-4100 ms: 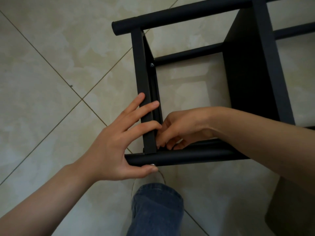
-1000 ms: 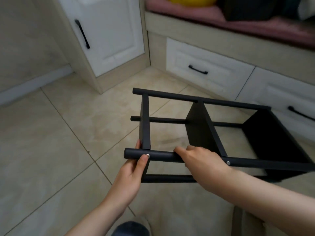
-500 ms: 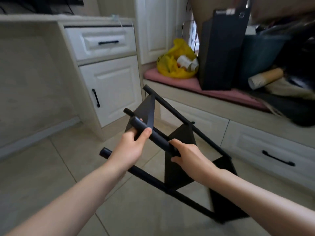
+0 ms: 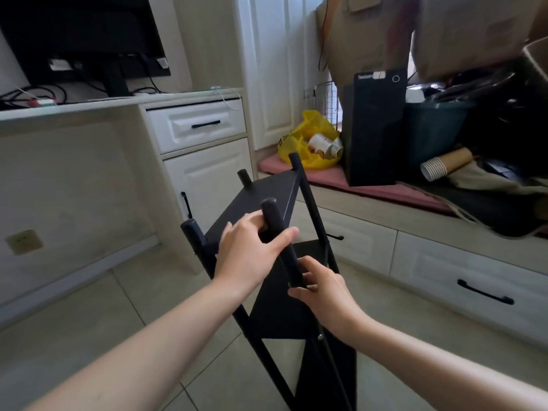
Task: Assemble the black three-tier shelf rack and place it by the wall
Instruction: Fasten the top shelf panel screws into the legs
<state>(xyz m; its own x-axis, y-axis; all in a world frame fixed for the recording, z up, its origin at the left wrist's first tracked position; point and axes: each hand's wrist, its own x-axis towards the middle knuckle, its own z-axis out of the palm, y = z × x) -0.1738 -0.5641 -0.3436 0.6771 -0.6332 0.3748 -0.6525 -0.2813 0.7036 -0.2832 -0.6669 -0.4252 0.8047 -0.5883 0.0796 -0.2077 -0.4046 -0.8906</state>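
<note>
Object: black three-tier shelf rack [image 4: 261,194], assembled as far as the view shows: four round posts, and flat shelf panels, of which I count three.
Position: rack is tilted, its top leaning away towards the white cabinet [image 4: 207,179] and its lower end down by the floor tiles [image 4: 118,307] close to the person. The feet are out of frame, so I cannot tell whether they are in contact with the floor.
Left hand [image 4: 252,250]: wrapped round the near post [image 4: 273,216] just under the top shelf, thumb across the front.
Right hand [image 4: 323,289]: clamped on the same post lower down, fingers curled behind it.
Surroundings: drawer bench [image 4: 444,262] to the right, carrying a yellow bag [image 4: 311,134] and a black computer tower [image 4: 373,129].
Stage (judgement): assembly looks done; standing it upright and carrying it to the wall remain.
Handling (judgement): stiff frame, probably light. The smooth painted tube may slide in the palm. With both hands on one post, the load twists the screwed joints.
Better hold (judgement): one hand on each of two opposite posts, close under a shelf, so the panel edge stops any slip.
</note>
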